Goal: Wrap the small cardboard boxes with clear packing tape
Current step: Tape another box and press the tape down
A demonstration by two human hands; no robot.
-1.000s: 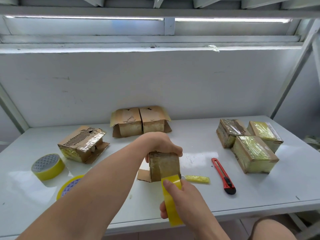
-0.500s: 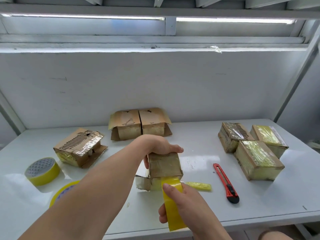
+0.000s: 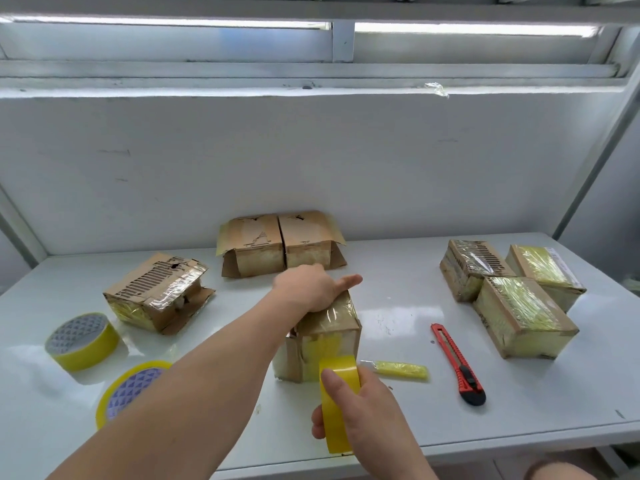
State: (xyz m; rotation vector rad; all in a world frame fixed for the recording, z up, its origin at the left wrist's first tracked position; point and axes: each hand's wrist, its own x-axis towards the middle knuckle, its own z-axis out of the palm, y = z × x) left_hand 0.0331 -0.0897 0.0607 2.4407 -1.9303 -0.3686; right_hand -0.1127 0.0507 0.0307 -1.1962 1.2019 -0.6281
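A small cardboard box (image 3: 327, 336) stands on the white worktop (image 3: 398, 299) near its front edge, directly ahead of the person. The left hand (image 3: 313, 289) rests flat on the top of this box, palm down, fingers straight and the thumb pointing out to the right. The right hand (image 3: 363, 407) is just in front of the box, fingers and thumb curled round a yellow-tinted tape roll (image 3: 337, 403) held on edge; the top of the roll meets the lower front face of the box, where a yellowish band of tape already lies. A loose flap of card sticks out at the box's left side.

Just right of the box lies a small yellow cutter (image 3: 398, 369), and further right a red utility knife (image 3: 457, 363) lies lengthwise. Beyond that, three taped boxes (image 3: 512, 296) sit close together at the right side of the worktop. At the back, against the wall, two boxes with open flaps (image 3: 280, 244) stand side by side. To the left sits a torn box with perforated card (image 3: 157, 296). Near the left front are two more rolls: one upright spare roll (image 3: 81, 341) and one flat roll (image 3: 133, 388) partly hidden behind the left forearm.
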